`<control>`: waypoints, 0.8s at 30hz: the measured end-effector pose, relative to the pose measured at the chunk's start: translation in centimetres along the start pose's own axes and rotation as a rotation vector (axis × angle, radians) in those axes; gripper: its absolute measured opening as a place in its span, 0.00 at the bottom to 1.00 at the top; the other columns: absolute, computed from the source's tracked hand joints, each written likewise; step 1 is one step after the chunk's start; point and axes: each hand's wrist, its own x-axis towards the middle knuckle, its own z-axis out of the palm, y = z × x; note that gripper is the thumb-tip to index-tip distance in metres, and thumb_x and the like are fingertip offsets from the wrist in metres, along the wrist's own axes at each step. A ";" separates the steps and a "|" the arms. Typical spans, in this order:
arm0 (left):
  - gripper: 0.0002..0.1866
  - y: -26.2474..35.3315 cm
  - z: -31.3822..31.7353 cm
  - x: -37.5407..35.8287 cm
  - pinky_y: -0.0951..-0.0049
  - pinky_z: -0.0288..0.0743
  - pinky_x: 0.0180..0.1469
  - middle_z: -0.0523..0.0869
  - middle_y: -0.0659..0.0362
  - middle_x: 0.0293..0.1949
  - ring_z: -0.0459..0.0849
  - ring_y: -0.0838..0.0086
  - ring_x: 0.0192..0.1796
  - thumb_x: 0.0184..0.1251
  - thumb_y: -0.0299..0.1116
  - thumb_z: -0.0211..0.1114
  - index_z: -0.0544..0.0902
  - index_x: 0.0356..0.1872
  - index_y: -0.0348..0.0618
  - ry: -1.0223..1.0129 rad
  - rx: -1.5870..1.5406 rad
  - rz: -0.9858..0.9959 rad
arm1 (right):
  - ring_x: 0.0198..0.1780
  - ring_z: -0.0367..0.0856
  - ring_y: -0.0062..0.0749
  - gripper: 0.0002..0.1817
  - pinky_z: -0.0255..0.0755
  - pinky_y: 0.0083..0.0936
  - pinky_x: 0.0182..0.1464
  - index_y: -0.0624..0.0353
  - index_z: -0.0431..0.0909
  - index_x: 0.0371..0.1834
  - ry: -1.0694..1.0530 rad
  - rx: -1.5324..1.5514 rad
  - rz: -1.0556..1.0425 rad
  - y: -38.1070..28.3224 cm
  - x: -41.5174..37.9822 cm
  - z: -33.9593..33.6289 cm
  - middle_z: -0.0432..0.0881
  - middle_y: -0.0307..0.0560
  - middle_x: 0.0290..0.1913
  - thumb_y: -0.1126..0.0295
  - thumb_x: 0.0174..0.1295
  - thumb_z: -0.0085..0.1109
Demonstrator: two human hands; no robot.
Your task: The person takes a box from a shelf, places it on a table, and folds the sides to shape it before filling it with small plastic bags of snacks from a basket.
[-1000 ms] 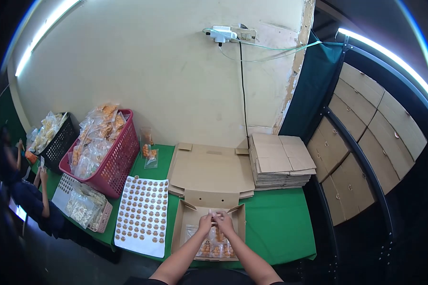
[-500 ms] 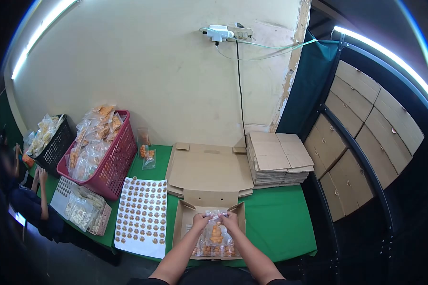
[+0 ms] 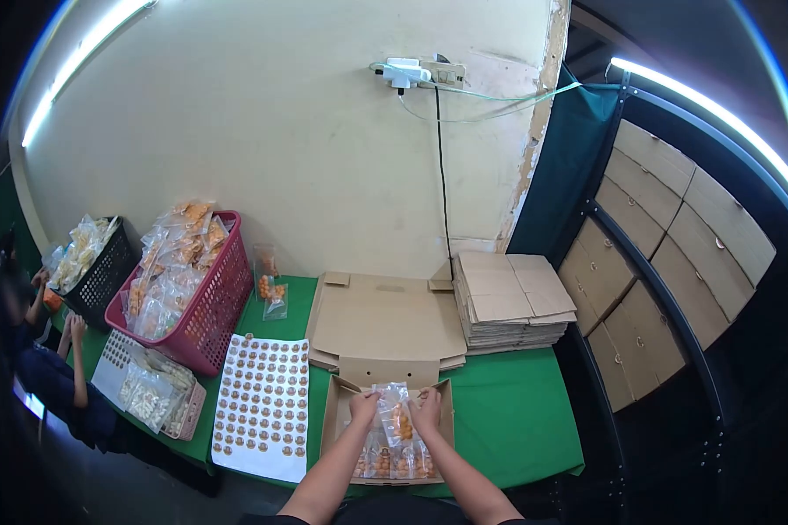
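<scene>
A clear plastic bag of orange balls lies tilted on top of similar bags inside an open cardboard box. My left hand is at the bag's upper left edge, its fingertips closed on the plastic. On the other side, my right hand rests close to the bag's right edge with bent fingers slightly apart; whether it touches the plastic is hard to see. The box's lid flap stands raised behind the bags.
Flat cardboard boxes lie behind, beside a folded carton stack. Left are a sticker sheet, two small bags, a pink basket, a black basket and a small white basket. Another person stands far left.
My hands have moved apart from the bag's top to its two sides. The bag's upper part now stands exposed between them. The view has shifted slightly.
</scene>
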 end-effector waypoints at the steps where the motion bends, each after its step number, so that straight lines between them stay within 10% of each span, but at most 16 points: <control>1: 0.10 1.0 0.0 -0.5 0.82 0.67 0.22 0.83 0.60 0.24 0.77 0.82 0.22 0.56 0.33 0.65 0.84 0.32 0.35 0.030 -0.003 0.040 | 0.36 0.78 0.43 0.18 0.72 0.33 0.44 0.61 0.72 0.43 -0.028 -0.052 -0.118 -1.7 -1.0 -0.5 0.77 0.48 0.30 0.63 0.52 0.63; 4: 0.12 3.7 1.2 -3.2 0.83 0.67 0.21 0.83 0.59 0.23 0.78 0.81 0.21 0.56 0.35 0.66 0.83 0.35 0.35 -0.151 -0.114 0.014 | 0.38 0.78 0.47 0.20 0.71 0.33 0.46 0.58 0.70 0.46 -0.320 -0.028 -0.126 -4.1 -3.0 -1.6 0.75 0.52 0.40 0.65 0.50 0.63; 6: 0.13 3.8 1.5 -3.9 0.80 0.71 0.26 0.83 0.61 0.26 0.80 0.79 0.26 0.56 0.37 0.66 0.82 0.37 0.38 -0.258 -0.042 0.007 | 0.37 0.78 0.32 0.20 0.74 0.25 0.40 0.59 0.68 0.47 -0.263 0.162 -0.220 -3.1 -2.8 -1.5 0.77 0.47 0.40 0.69 0.52 0.64; 8: 0.14 2.4 1.4 -2.8 0.75 0.74 0.34 0.83 0.61 0.34 0.81 0.77 0.34 0.58 0.40 0.65 0.82 0.40 0.41 0.002 0.149 0.496 | 0.40 0.78 0.29 0.18 0.75 0.25 0.40 0.57 0.68 0.48 -0.388 0.517 0.148 -4.3 -2.3 -2.6 0.77 0.44 0.41 0.75 0.54 0.61; 10: 0.16 2.4 0.6 -3.7 0.72 0.74 0.40 0.81 0.63 0.38 0.79 0.75 0.41 0.58 0.42 0.66 0.81 0.43 0.44 0.130 0.318 0.464 | 0.42 0.79 0.28 0.18 0.75 0.24 0.40 0.56 0.69 0.48 -0.450 0.722 0.414 -3.9 -1.8 -3.2 0.78 0.42 0.40 0.78 0.54 0.60; 12: 0.15 1.6 -0.4 -3.9 0.77 0.72 0.43 0.80 0.63 0.37 0.78 0.78 0.41 0.61 0.40 0.63 0.79 0.45 0.44 -0.335 -0.041 -0.135 | 0.43 0.78 0.28 0.19 0.75 0.23 0.41 0.57 0.68 0.48 -0.482 0.795 0.439 -3.2 -1.7 -3.0 0.78 0.43 0.41 0.77 0.53 0.62; 24: 0.08 -2.5 0.5 -4.6 0.79 0.68 0.29 0.79 0.64 0.23 0.74 0.82 0.25 0.61 0.33 0.62 0.80 0.30 0.37 -0.014 0.035 0.161 | 0.41 0.77 0.25 0.23 0.72 0.24 0.44 0.62 0.67 0.50 -0.691 0.552 0.202 -2.7 -1.6 -2.6 0.77 0.42 0.42 0.77 0.51 0.63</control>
